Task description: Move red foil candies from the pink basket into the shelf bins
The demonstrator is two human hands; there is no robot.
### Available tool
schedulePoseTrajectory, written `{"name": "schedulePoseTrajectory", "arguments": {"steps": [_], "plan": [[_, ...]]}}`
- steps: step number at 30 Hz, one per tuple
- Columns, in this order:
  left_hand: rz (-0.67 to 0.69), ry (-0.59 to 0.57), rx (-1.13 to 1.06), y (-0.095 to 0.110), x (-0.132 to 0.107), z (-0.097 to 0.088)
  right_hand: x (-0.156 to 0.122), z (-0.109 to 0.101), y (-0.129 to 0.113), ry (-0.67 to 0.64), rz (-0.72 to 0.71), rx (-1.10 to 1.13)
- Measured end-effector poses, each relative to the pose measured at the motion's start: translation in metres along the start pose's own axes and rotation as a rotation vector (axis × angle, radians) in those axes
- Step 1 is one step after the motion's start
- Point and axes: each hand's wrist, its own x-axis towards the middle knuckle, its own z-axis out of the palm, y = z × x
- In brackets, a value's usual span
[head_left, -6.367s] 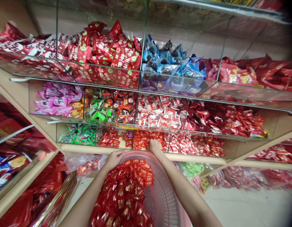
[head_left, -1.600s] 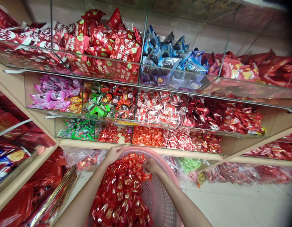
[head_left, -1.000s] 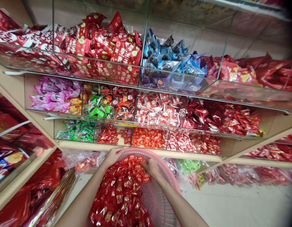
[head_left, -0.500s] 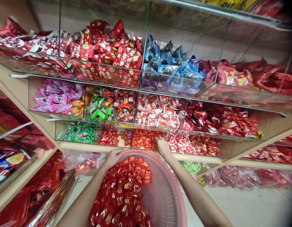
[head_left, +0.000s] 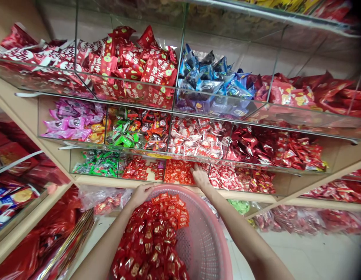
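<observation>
Shelves of clear acrylic bins fill the wall, packed with wrapped sweets, and down in the near centre sits the pink basket (head_left: 203, 233), a round perforated plastic tub heaped on its left side with small red candies (head_left: 157, 237).

Those candies are glossy foil-wrapped squares with gold print: light, crinkly and slick, likely to slide off each other, so a loose scooped handful looks a better hold than a pinch. The basket itself looks stiff but thin-walled, best gripped at its rolled rim.

And that is where the left hand (head_left: 143, 193) is, fingers curled over the far left rim, clamped on it. The right hand (head_left: 200, 177) is stretched past the basket into the lowest bin (head_left: 180, 171), palm down on a bed of orange-red candies, fingers pressed into the pile; whether they close on any, I cannot tell.

Moving outward: left of that bin lie darker red sweets (head_left: 138, 169), then green wrappers (head_left: 95, 166). Right of the hand, red-and-white pieces (head_left: 233, 177). One tier up, purple packets (head_left: 69, 122) far left and white-and-red sweets (head_left: 194, 138) in the middle. On the top tier, big red pillow packs (head_left: 139, 66) sit beside shiny blue ones (head_left: 212, 77). Pale tiled floor (head_left: 314, 256) shows near right.
</observation>
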Motion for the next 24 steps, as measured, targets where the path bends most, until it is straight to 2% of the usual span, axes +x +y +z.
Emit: {"name": "schedulePoseTrajectory", "arguments": {"steps": [8,15,24], "plan": [[-0.009,0.002,-0.003,-0.001,0.0,0.0,0.006,-0.006,0.005,-0.04,-0.127,-0.034],[-0.015,-0.01,0.006,0.0,0.0,0.0,0.012,-0.013,0.001,-0.093,-0.148,-0.062],[-0.043,0.016,-0.046,0.013,-0.004,-0.001,0.011,-0.014,-0.002,-0.089,-0.153,-0.058]]}}
